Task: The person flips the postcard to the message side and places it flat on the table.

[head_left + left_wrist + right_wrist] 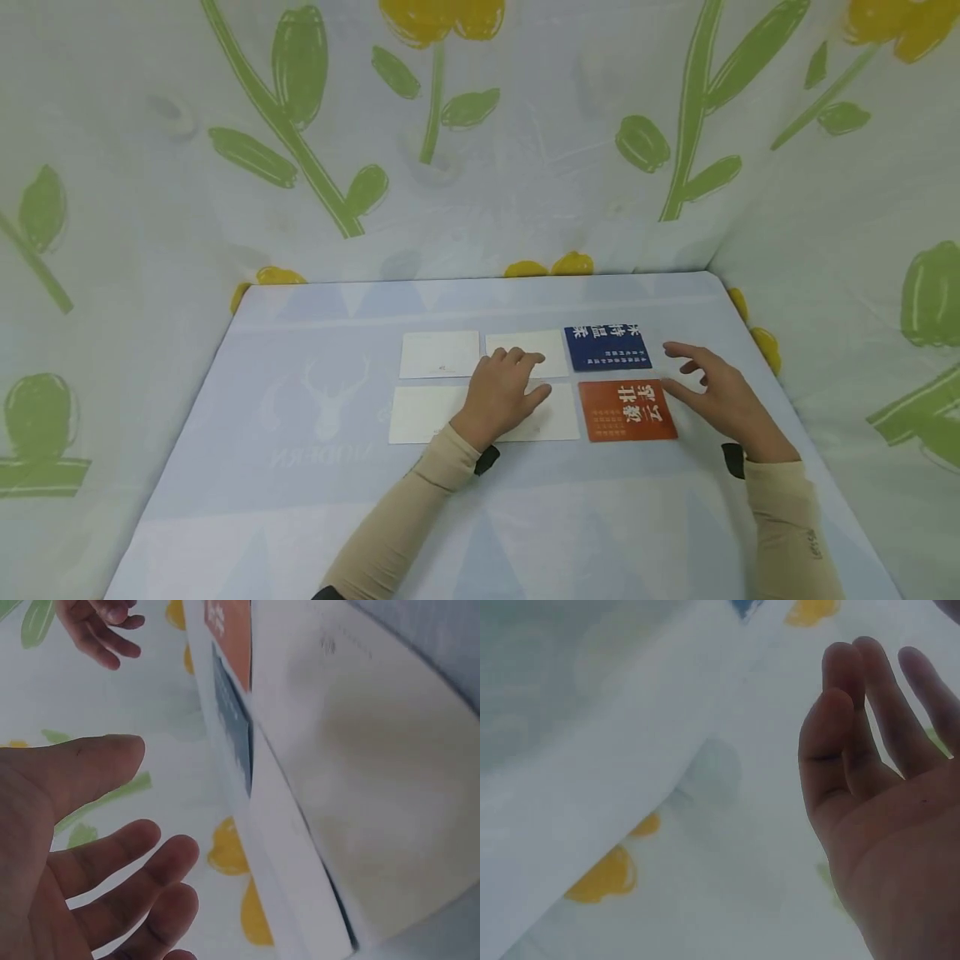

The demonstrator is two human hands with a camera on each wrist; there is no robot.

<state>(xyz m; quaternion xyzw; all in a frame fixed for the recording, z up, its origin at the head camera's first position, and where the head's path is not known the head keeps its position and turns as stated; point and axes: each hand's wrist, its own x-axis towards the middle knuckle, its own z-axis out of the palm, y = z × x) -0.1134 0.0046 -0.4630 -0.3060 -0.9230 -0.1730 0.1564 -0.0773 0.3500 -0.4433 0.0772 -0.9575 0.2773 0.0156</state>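
Six cards lie in two rows of three on the table. At the right end are a dark blue card (pixel 609 350) and, nearer the person, an orange-red card (pixel 627 412), both with white Chinese characters. The other cards are white: one far left (pixel 439 354), one near left (pixel 422 412), one far middle (pixel 553 343) and one near middle (pixel 558 417). Above the middle white cards hovers my left hand (pixel 498 396), fingers spread loosely and holding nothing, partly hiding them. My right hand (pixel 723 400) is just right of the orange-red card, fingers loosely bent, nothing in its grasp.
The table (pixel 315 533) has a pale cloth with a deer-head print (pixel 327 396). A white curtain (pixel 540 167) with green leaves and yellow flowers stands behind it and along both sides.
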